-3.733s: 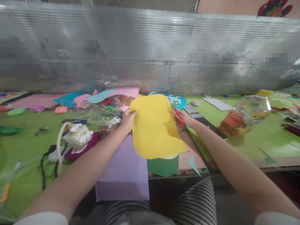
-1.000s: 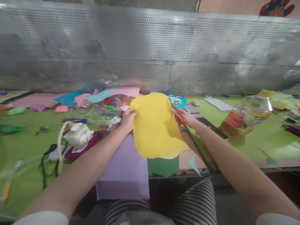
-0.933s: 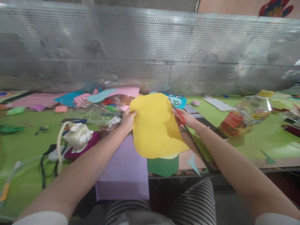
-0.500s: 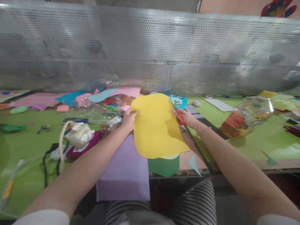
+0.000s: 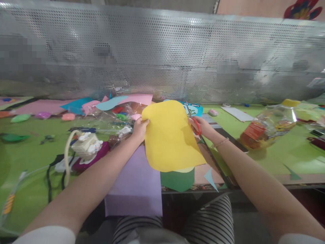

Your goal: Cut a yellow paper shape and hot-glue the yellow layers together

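A yellow sheet of paper (image 5: 171,135) with rounded upper corners is held up in front of me. My left hand (image 5: 140,129) pinches its left edge, thumb on top. On the other side my right hand (image 5: 201,126) grips red-handled scissors (image 5: 196,126), whose blades point up and away beside the sheet's right edge. Whether those blades touch the paper I cannot tell. Beneath the yellow sheet lie a dark green paper piece (image 5: 177,179) and a purple sheet (image 5: 134,189) that overhangs the table edge. A blue paper piece with drawn lines (image 5: 197,109) shows just behind the scissors.
A perforated metal screen (image 5: 157,51) stands along the back of the green table (image 5: 274,159). To the right is a plastic bottle of amber liquid (image 5: 269,125). Left are a plug adapter with cables (image 5: 86,145), a clear plastic bag (image 5: 101,118) and pink paper (image 5: 40,106).
The scissors have swung up and away from the sheet's right edge, so their blades now show. My left hand and the yellow paper have hardly moved.
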{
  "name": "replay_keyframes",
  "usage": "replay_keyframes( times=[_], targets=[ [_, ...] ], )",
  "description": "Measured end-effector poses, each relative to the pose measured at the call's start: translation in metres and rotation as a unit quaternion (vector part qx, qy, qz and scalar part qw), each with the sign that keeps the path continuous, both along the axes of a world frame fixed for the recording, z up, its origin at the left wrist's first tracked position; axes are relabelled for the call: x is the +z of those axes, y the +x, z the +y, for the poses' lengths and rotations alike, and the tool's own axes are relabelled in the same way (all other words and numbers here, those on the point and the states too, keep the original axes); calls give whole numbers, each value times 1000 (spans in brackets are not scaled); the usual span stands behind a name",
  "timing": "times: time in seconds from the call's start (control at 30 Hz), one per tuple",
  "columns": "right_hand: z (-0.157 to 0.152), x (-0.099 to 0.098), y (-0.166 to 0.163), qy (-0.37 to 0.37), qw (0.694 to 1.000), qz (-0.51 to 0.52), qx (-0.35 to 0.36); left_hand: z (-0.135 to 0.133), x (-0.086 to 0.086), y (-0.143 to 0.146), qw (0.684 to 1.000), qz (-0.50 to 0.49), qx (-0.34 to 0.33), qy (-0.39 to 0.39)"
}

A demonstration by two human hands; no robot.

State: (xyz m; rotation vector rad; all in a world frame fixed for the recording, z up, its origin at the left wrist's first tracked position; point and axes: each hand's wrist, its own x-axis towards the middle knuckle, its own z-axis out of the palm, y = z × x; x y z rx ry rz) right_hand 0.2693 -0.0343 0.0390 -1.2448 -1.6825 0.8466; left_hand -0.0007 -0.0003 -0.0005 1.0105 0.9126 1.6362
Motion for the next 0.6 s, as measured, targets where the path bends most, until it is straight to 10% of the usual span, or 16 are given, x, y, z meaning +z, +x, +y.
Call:
replay_keyframes(
  times=[0.6],
  targets=[
    [-5,8,12,-7,998,-41,48,-2,-1,2,998,40,-38,-25]
  ],
)
